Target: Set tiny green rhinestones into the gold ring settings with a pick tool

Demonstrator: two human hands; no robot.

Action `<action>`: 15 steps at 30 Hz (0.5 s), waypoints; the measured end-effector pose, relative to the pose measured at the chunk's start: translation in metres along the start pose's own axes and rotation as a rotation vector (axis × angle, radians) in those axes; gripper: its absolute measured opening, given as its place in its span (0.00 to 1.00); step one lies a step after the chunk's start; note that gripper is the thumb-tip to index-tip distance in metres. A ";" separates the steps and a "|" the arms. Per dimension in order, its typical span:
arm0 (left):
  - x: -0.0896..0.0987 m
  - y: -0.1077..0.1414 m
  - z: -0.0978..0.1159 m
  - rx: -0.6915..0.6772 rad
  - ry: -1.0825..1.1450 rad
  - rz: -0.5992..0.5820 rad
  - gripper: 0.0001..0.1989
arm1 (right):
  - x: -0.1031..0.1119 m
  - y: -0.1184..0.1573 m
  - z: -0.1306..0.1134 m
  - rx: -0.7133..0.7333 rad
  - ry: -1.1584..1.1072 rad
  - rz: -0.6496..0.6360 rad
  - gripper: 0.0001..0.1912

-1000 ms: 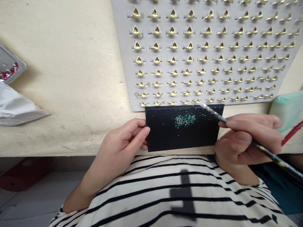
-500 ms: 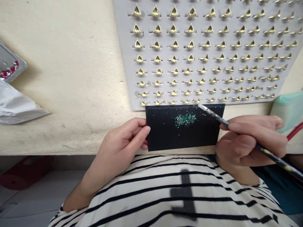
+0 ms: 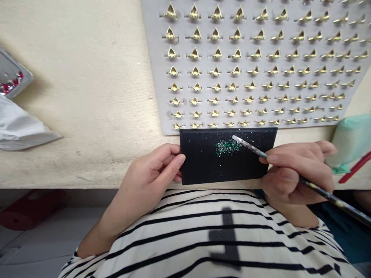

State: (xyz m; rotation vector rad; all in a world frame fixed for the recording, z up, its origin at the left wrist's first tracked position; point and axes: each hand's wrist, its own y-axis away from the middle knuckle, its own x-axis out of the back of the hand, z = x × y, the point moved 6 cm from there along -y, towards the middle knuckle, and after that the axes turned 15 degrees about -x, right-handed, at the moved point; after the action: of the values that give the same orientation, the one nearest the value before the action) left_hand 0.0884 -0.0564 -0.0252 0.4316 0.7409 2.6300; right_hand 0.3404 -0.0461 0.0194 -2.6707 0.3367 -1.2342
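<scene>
My left hand (image 3: 153, 170) pinches the left edge of a flat black tray (image 3: 197, 166), thumb on top. Near the upper middle of the tray lies a loose heap of tiny green and clear stones (image 3: 227, 148), with single ones scattered around it. My right hand (image 3: 298, 170) is closed round a slim, dark, speckled stick (image 3: 252, 148) with a pale tip, held like a pen. The tip is over the top right of the heap; whether it touches the stones I cannot tell. Just beyond the tray stands a white board (image 3: 156, 77) with rows of gold triangular rings (image 3: 214, 87).
At the left are a grey tray (image 3: 24, 83) with red stones and a white paper or bag (image 3: 26, 125). On the right lie a pale green packet (image 3: 352, 139) and a red stick (image 3: 355, 168). The table's front edge runs close to my striped shirt.
My right hand has moved left, bringing the stick's tip from the tray's far edge down to the heap of stones. My left hand stays on the tray.
</scene>
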 end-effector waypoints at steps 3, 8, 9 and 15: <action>0.000 0.001 0.000 0.005 -0.009 0.009 0.06 | -0.002 0.000 0.000 0.075 -0.080 0.104 0.15; -0.001 0.001 0.000 0.005 0.001 0.011 0.07 | 0.000 0.000 0.003 0.057 -0.117 0.168 0.15; -0.001 0.001 0.000 0.005 0.007 0.010 0.07 | 0.001 -0.001 0.004 0.049 -0.130 0.154 0.14; -0.001 0.000 0.000 -0.004 0.005 0.013 0.07 | 0.001 -0.008 0.009 -0.025 -0.168 0.264 0.11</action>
State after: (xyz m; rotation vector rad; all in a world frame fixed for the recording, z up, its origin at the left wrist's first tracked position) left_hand 0.0894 -0.0569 -0.0249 0.4307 0.7369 2.6447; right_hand 0.3493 -0.0386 0.0164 -2.6213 0.6568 -0.9282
